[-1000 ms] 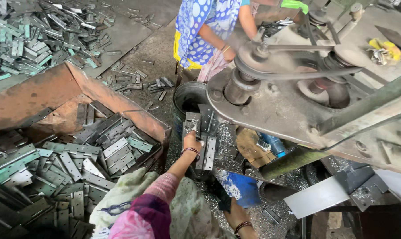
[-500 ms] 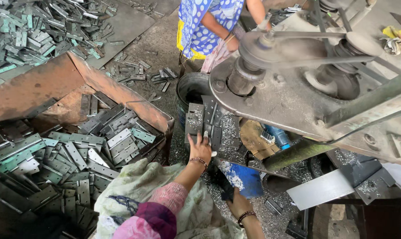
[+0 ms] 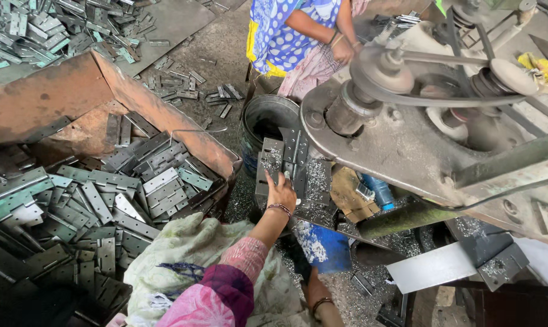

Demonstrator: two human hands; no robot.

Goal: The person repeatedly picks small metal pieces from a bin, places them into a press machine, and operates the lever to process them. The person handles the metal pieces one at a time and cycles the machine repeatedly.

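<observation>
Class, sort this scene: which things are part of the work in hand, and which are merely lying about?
In use: left hand; perforated metal plates it touches; rusty box of hinge plates.
Lying about: black bucket; blue bottle; yellow rag; scattered floor plates.

Grey floor (image 3: 183,24) strewn with metal plates (image 3: 26,30).

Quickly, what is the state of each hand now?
Left hand: fingers on the metal plates, grip cannot be told.
Right hand: hidden, only the wrist shows.
</observation>
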